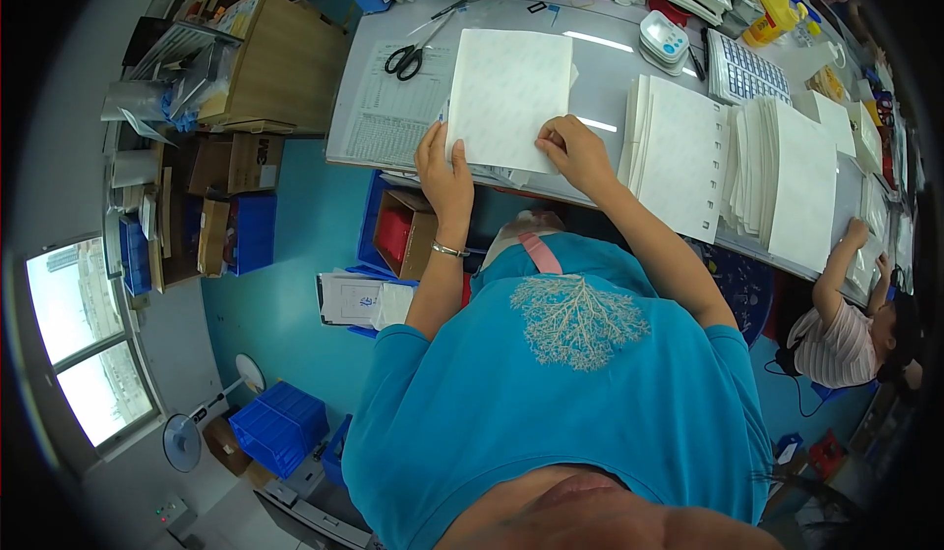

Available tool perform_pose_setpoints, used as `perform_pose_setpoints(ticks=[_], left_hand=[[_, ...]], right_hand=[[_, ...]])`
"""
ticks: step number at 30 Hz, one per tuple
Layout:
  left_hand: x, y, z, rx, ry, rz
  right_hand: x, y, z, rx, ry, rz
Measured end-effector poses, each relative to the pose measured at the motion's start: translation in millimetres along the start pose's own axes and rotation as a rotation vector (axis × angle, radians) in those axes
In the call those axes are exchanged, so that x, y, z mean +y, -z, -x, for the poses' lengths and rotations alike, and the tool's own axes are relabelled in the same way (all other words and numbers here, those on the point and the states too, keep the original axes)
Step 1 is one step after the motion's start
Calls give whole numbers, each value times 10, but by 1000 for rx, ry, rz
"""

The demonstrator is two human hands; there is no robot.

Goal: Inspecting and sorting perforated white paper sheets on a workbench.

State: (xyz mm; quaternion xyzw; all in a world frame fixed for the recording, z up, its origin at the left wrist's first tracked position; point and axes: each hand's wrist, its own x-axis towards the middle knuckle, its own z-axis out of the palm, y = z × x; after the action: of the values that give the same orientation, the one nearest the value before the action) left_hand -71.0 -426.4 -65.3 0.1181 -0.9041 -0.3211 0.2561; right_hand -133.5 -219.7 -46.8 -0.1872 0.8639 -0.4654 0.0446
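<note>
A stack of white paper sheets [511, 93] lies near the front edge of the table. My left hand [445, 176] grips its lower left side, thumb on top and fingers along the edge. At the lower right side, the thumb and fingertips of my right hand [578, 152] are pinched together on the paper's edge; how many sheets are between them is hidden. Scissors with black handles [404, 61] rest just left of the stack, on a printed sheet with a table [393, 108]. To the right of my right hand are fanned piles of white sheets [678, 147].
A small white scale [665, 39], a keypad-like device [745, 68] and a yellow bottle [772, 4] stand at the back right. Another person [846, 329] handles a plastic-wrapped thing at the table's far right. Below the table's left front sits a cardboard box [418, 231].
</note>
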Motion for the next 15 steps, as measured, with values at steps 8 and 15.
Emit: perform_pose_setpoints(ticks=[8,15], left_hand=[[-138,-88,-207,148,221,306],[1017,404,-533,64,-53,552]], right_hand=[[-10,41,13,-17,-8,48],[-938,1074,-75,470,597,476]])
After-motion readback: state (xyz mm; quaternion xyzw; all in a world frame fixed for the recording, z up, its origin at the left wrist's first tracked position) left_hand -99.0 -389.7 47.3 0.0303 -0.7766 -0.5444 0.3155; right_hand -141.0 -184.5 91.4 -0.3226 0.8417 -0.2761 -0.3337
